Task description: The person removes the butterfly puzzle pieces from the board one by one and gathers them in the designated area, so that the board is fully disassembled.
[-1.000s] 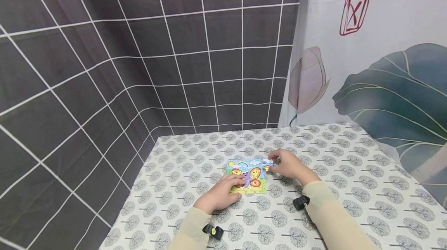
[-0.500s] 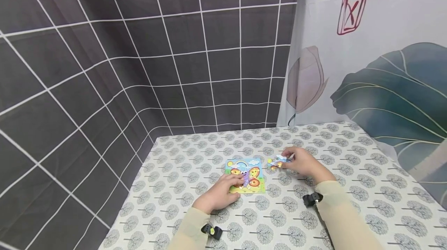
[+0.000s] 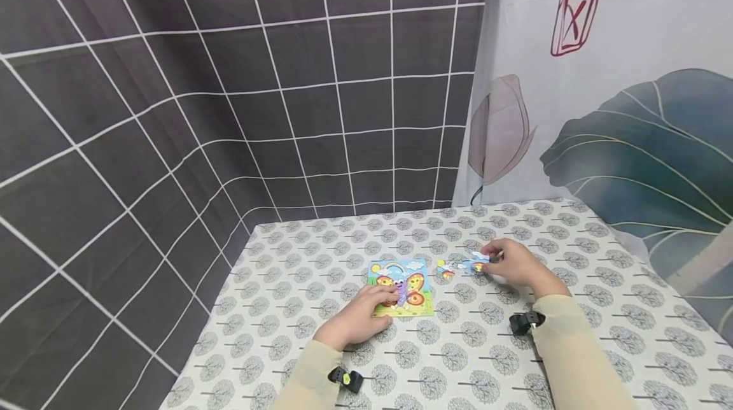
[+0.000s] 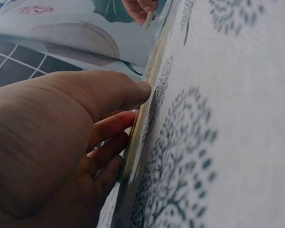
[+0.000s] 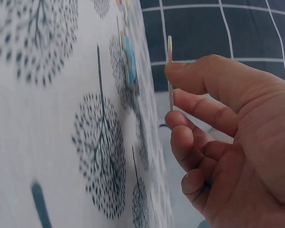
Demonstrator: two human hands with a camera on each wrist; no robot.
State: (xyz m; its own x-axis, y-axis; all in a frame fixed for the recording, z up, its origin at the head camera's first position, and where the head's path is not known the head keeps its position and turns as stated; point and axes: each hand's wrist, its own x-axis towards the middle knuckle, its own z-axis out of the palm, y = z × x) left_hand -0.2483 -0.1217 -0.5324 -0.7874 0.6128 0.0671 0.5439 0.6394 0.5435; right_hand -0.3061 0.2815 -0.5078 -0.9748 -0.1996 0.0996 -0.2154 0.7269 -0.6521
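A butterfly jigsaw puzzle [image 3: 416,282] in a flat board lies mid-table in the head view. My left hand [image 3: 362,316] rests on its near left corner, hiding part of the picture. In the left wrist view the thumb and fingers touch the edge of the board [image 4: 157,57]. To the right of the board, my right hand [image 3: 515,263] pinches a thin puzzle piece [image 5: 170,50] between thumb and fingers. That piece is edge-on in the right wrist view, raised off the cloth. Close to it a blue puzzle piece [image 5: 129,61] lies on the table.
Another loose puzzle piece [image 3: 445,269] lies between the board and my right hand. A tree-print cloth [image 3: 458,359] covers the table. Behind the table hang a dark grid curtain [image 3: 286,111] and a white lotus-print curtain [image 3: 515,34].
My right hand has moved right, away from the board. Loose puzzle pieces now lie on the cloth, and one is still pinched. My left hand has stayed on the board.
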